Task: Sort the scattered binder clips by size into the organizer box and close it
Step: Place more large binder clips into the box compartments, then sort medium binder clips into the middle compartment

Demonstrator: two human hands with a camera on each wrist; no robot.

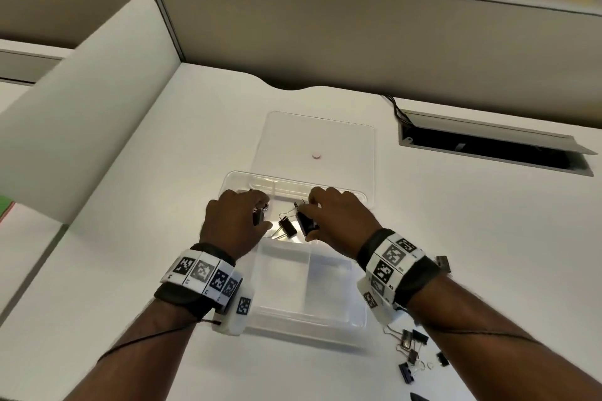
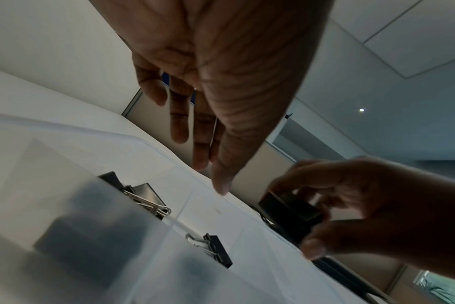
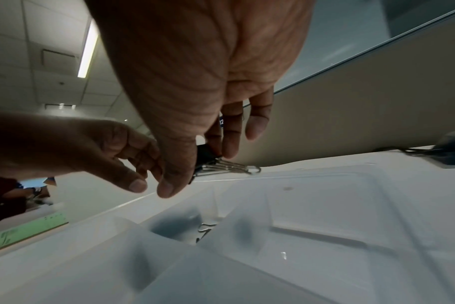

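Note:
A clear organizer box lies on the white desk with its lid folded flat behind it. My right hand pinches a large black binder clip between thumb and fingers over the far compartments; the right wrist view shows the large clip with its silver handles pointing away. A medium clip lies in the box between my hands. My left hand hovers over the far-left compartment with relaxed fingers, just above clips lying there.
Several loose binder clips lie scattered on the desk at the front right, and one more clip sits by my right wrist. An open cable hatch is at the back right. A partition wall bounds the desk's far edge.

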